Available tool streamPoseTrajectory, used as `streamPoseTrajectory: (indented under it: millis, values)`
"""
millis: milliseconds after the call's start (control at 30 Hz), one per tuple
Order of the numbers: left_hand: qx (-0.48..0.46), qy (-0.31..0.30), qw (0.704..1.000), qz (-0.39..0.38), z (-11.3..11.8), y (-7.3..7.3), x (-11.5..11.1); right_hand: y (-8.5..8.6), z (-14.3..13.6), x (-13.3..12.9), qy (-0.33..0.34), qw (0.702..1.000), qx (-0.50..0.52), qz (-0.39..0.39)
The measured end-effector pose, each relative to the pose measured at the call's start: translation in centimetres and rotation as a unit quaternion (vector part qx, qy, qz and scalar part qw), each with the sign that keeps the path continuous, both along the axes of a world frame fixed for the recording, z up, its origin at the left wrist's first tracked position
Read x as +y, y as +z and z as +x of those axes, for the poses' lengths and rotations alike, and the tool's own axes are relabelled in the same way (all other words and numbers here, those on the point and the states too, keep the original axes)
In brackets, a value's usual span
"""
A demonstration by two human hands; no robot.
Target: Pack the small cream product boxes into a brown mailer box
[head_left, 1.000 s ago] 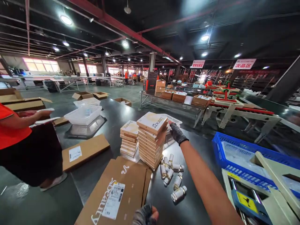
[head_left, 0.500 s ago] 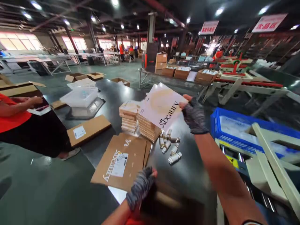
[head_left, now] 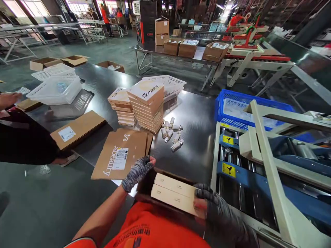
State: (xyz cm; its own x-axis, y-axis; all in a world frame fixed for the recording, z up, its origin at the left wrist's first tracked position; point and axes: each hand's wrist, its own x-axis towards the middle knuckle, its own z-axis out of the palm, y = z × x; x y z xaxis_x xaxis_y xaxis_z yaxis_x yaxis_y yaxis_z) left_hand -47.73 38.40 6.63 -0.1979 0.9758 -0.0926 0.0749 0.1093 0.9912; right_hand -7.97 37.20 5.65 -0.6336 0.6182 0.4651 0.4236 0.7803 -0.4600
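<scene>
My left hand [head_left: 137, 171], in a grey glove, grips the left edge of an open brown carton [head_left: 148, 182] at the table's near edge. My right hand [head_left: 214, 210] presses a flat cream box [head_left: 173, 199] on edge into that carton, beside another cream box [head_left: 174, 185] standing inside. Further out on the dark table [head_left: 196, 113] stand two stacks of flat "Beauty" boxes [head_left: 147, 105]. Several small white bottles [head_left: 172, 134] lie loose next to the stacks.
A flattened "Beauty" carton [head_left: 121, 155] lies left of my left hand. A long brown box [head_left: 77, 129], white baskets [head_left: 55, 89] and another white basket [head_left: 169, 84] sit further out. A blue crate [head_left: 232, 106] and a roller conveyor [head_left: 258, 179] stand right. A co-worker's arm [head_left: 9, 100] reaches in at left.
My right hand lifted a flat cream box off the stack, carried it back to me and now sets it into the carton. My view tilted down. My left hand moved onto the carton's edge.
</scene>
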Motion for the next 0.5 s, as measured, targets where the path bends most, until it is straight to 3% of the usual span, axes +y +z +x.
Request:
streamPoseTrajectory:
  millis: [67,133,200,333,433,500]
  values:
    - [0.005,0.002,1.0,-0.003,0.0,-0.1,-0.3,-0.4,0.2,2.3,-0.007,0.999,0.043,-0.029]
    - [0.013,-0.002,1.0,-0.006,0.1,-0.4,-0.4,-0.4,-1.3,6.6,-0.089,0.995,0.037,-0.04]
    - [0.02,0.0,1.0,-0.009,0.2,-0.7,-0.4,-0.5,-4.6,12.2,-0.179,0.979,-0.08,-0.054]
    - [0.013,0.012,1.0,-0.018,0.8,-1.0,-0.6,-2.3,-13.7,22.0,-0.173,0.966,-0.172,-0.084]
    - [0.005,0.036,0.999,-0.033,1.2,-1.0,-1.0,-3.9,-18.4,25.2,-0.174,0.959,-0.2,-0.104]
    - [-0.001,0.046,0.998,-0.04,1.3,-0.8,-1.3,-4.2,-19.5,25.7,-0.179,0.96,-0.18,-0.116]
